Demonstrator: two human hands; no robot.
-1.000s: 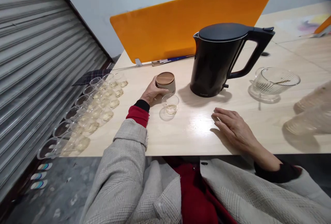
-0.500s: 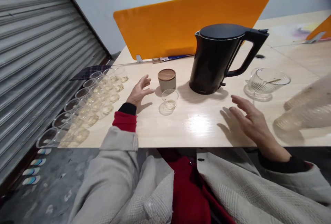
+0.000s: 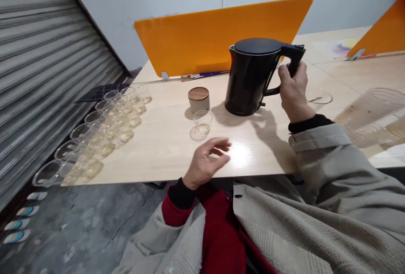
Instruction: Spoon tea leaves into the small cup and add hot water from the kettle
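My right hand point(image 3: 294, 90) is wrapped round the handle of a black electric kettle point(image 3: 247, 82), which stands upright on the table. Over the table's front edge hovers my left hand point(image 3: 209, 160), fingers apart and holding nothing. Just beyond it is a clear plastic cup point(image 3: 202, 124) with a little pale stuff at its bottom. Behind that cup sits a small grey canister point(image 3: 199, 101) with a wooden lid. A glass bowl point(image 3: 321, 96) with a thin stick-like thing on it is partly hidden behind my right wrist.
Rows of clear cups point(image 3: 107, 126) line the table's left edge. Stacked clear cups point(image 3: 373, 115) lie at the right. An orange divider point(image 3: 215, 39) stands along the back, with flat items point(image 3: 205, 74) at its foot. A metal shutter point(image 3: 47, 63) is on the left.
My right hand has moved up from the tabletop and taken hold of the kettle's handle. My left hand has come from beside the canister to the front edge. The view has shifted slightly.
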